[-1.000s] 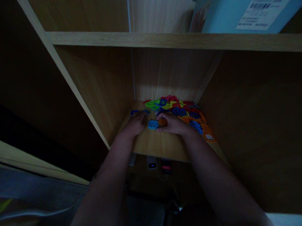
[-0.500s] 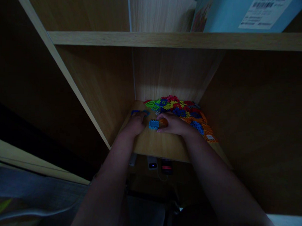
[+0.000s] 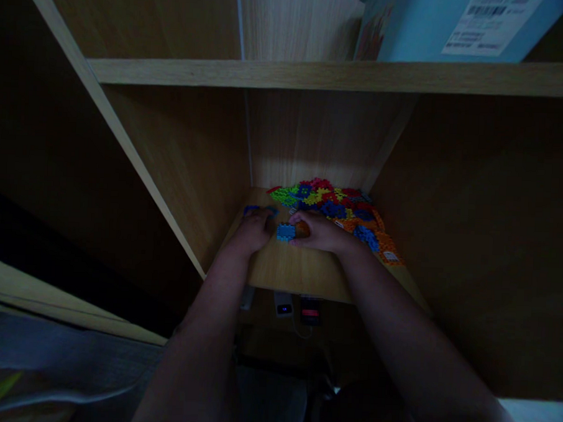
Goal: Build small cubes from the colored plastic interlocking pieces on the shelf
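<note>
Both my arms reach into a dim wooden shelf compartment (image 3: 297,271). My right hand (image 3: 320,232) is closed around a small assembly of toothed plastic pieces, a light blue piece (image 3: 285,232) joined to an orange piece (image 3: 302,228). My left hand (image 3: 253,230) rests just left of it with its fingers curled over a dark blue piece (image 3: 252,210) on the shelf floor. Behind the hands lies a pile of coloured interlocking pieces (image 3: 331,204) in red, green, yellow, blue and orange.
A wooden shelf board (image 3: 315,74) runs overhead with a light blue box (image 3: 424,27) on it. Wooden side walls close in left and right. Below the shelf edge sit small devices with lit indicators (image 3: 284,308). Grey fabric (image 3: 45,375) lies at lower left.
Almost nothing has changed. My right hand with the blue and orange pieces has shifted very slightly; my left hand stays by the dark blue piece.
</note>
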Tool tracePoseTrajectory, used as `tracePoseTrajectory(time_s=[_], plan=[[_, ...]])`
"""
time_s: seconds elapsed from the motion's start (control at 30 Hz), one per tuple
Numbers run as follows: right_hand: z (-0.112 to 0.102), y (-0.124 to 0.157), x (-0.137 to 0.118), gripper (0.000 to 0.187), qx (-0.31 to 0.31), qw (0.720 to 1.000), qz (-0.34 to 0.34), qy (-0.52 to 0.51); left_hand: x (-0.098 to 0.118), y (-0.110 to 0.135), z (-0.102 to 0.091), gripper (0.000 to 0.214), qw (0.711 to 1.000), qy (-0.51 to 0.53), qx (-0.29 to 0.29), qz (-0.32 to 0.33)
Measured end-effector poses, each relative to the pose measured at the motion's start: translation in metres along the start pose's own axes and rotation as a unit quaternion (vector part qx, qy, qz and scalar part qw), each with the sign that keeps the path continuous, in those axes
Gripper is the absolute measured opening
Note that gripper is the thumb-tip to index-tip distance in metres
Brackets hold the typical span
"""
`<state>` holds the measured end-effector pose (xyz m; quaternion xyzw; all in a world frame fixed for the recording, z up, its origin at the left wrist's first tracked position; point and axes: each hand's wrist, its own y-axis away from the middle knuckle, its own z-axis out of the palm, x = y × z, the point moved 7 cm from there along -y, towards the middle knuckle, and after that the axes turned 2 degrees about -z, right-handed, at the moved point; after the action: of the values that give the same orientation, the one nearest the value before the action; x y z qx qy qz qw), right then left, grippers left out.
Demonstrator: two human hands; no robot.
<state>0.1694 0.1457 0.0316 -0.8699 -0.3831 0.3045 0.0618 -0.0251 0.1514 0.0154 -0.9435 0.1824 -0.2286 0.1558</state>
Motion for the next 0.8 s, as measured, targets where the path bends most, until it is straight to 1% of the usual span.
tracePoseTrajectory(time_s=[0.3, 0.53, 0.63, 0.8], plan=[[0.001, -0.001, 0.0, 0.043, 0.0, 1.0, -0.007, -0.004, 0.001, 0.0, -0.001, 0.04, 1.0, -0.001, 0.007, -0.003], [0.001, -0.001, 0.0, 0.046, 0.005, 1.0, -0.012, -0.001, 0.007, -0.003, -0.013, 0.034, 0.997, 0.057, 0.044, 0.022], [0.003, -0.001, 0.0, 0.047, 0.007, 1.0, -0.007, 0.001, 0.009, -0.003, -0.016, 0.031, 0.996, 0.07, 0.046, 0.024], [0.006, -0.003, 0.001, 0.046, 0.007, 1.0, -0.012, -0.001, 0.013, -0.001, -0.019, 0.03, 0.997, 0.057, 0.046, 0.017]])
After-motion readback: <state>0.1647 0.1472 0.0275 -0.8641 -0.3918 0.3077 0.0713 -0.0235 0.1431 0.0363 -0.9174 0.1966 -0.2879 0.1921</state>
